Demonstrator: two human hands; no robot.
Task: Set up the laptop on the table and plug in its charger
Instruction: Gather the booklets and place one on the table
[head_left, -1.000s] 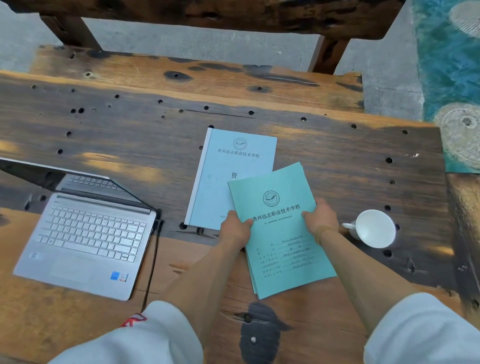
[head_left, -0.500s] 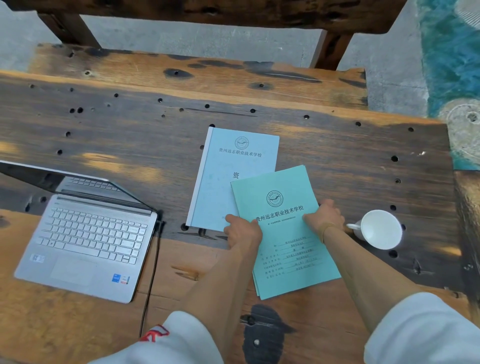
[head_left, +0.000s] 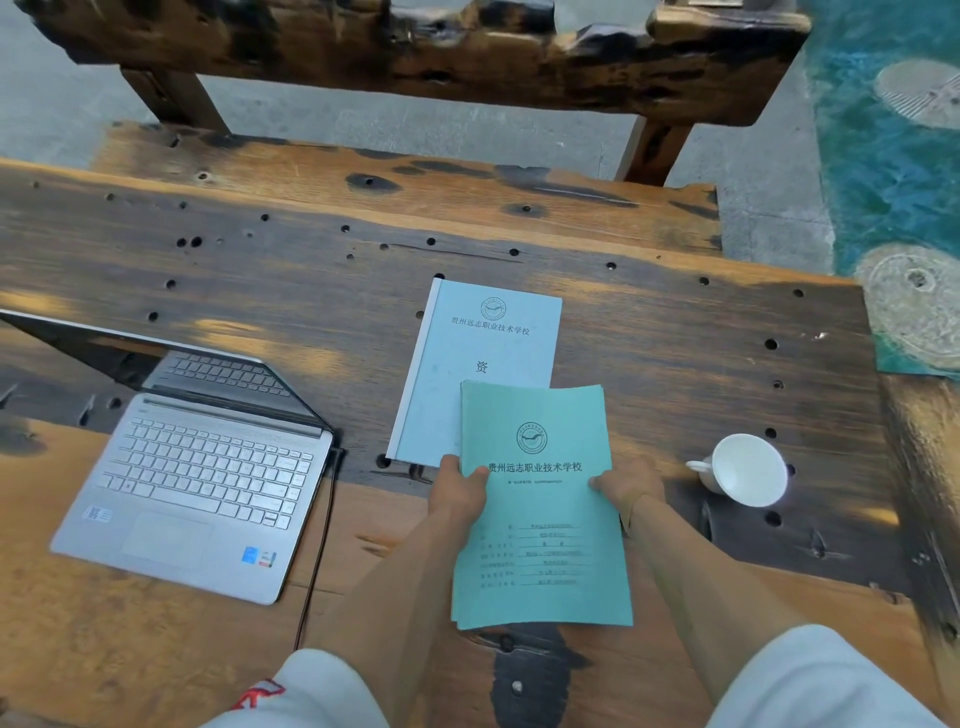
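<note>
A silver laptop (head_left: 192, 483) lies open at the left of the wooden table (head_left: 649, 332), its screen tilted far back. A dark charger cable (head_left: 317, 551) runs from the laptop's right rear corner down to the table's near edge. Both of my hands hold a green booklet (head_left: 540, 519) by its sides: my left hand (head_left: 460, 491) grips the left edge, my right hand (head_left: 626, 486) the right edge. The green booklet overlaps the lower right corner of a light blue booklet (head_left: 478, 364) lying flat behind it.
A white cup (head_left: 745, 470) lies on its side to the right of my right hand. A rough wooden bench (head_left: 415, 57) stands beyond the far edge of the table. Teal patterned floor (head_left: 893, 197) shows at the right.
The green booklet has turned from a slant to nearly straight and slid slightly toward me. My hands stayed on its two edges. The laptop, cable and cup have not moved.
</note>
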